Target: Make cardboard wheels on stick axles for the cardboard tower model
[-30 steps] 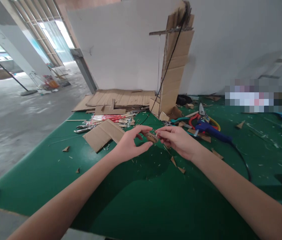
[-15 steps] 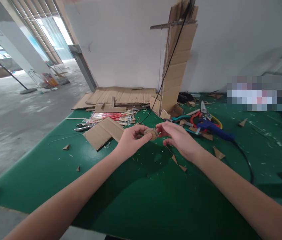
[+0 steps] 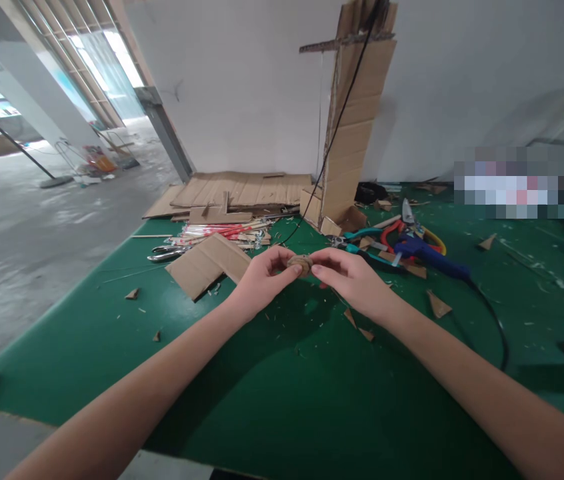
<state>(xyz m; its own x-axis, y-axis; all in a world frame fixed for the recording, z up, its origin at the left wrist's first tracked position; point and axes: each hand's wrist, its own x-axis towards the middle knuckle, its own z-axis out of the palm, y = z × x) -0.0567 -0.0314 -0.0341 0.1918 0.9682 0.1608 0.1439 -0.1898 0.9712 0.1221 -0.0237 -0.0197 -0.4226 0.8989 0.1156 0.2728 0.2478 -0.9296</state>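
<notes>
A small round brown piece [image 3: 300,263], seemingly of layered cardboard, is held just above the green table in the middle of the head view. My left hand [image 3: 268,277] pinches it from the left, thumb on the near side. From the right, my right hand [image 3: 349,275] closes on its other edge with thumb and forefinger. The fingers cover both ends of the piece, and its fine detail is too small to make out. Below my right hand lie thin cardboard scraps [image 3: 366,334].
A cardboard sheet [image 3: 197,270] and scissors [image 3: 166,253] lie left of my hands. Behind stands a tall cardboard column [image 3: 352,127] with a black cable hanging across it. Pliers [image 3: 369,257] and a blue glue gun [image 3: 429,258] with its cord are on the right of the green table [image 3: 262,413].
My right hand has moved slightly left, and its thumb and forefinger have closed on the round piece. My left hand keeps its grip, nearly still.
</notes>
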